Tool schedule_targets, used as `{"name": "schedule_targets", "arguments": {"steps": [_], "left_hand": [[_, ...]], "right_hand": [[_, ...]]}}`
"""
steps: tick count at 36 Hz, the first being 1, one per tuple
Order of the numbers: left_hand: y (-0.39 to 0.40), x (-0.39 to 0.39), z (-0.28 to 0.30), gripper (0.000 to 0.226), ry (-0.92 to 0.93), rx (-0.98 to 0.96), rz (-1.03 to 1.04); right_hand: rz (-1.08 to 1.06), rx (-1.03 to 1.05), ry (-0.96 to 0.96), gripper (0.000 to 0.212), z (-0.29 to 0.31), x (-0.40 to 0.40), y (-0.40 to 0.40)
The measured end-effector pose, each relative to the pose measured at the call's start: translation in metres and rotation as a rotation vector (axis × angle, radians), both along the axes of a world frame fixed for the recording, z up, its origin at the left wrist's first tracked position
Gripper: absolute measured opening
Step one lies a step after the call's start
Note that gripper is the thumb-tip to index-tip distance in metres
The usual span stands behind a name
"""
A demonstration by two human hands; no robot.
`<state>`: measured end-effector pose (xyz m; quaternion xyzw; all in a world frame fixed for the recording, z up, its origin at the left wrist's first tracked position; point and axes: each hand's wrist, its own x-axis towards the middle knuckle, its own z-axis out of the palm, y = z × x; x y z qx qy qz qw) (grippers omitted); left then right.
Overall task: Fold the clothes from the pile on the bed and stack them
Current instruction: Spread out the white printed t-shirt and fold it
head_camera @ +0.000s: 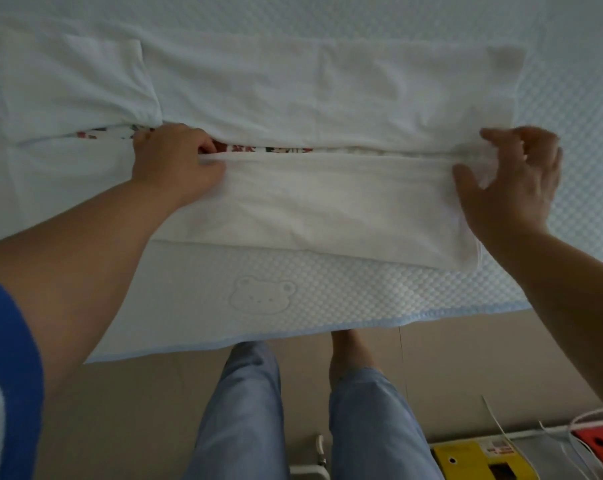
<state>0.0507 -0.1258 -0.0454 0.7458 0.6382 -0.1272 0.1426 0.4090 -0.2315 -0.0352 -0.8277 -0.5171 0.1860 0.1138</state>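
A white T-shirt (327, 109) lies spread across the bed, its near side folded up toward the middle into a long flap (327, 199). A strip of red-and-white print (255, 148) shows in the gap between the flap's edge and the far half. My left hand (175, 161) grips the flap's folded edge at its left end, fingers curled over the cloth. My right hand (511, 174) pinches the bunched edge at the right end between thumb and fingers. A sleeve (68, 88) lies flat at the far left.
The bed carries a pale quilted cover (362, 289) with an embossed bear face (262, 294) and a light blue border at the near edge. Below it are my legs in blue trousers (244, 410), the tan floor, and a yellow box (473, 459) with cords at the lower right.
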Motion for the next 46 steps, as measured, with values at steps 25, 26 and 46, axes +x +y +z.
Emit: {"name": "schedule_targets", "arguments": {"steps": [25, 26, 46], "left_hand": [[-0.005, -0.039, -0.003, 0.028, -0.064, 0.264, 0.099], [-0.006, -0.034, -0.004, 0.031, -0.069, 0.254, 0.117], [-0.045, 0.069, -0.015, 0.067, -0.173, -0.043, -0.101]], "right_hand": [[-0.125, -0.334, -0.089, 0.038, -0.002, -0.009, 0.021], [-0.167, -0.330, -0.073, 0.041, -0.002, -0.010, 0.021], [-0.409, -0.201, 0.422, 0.030, -0.008, 0.008, 0.029]]}}
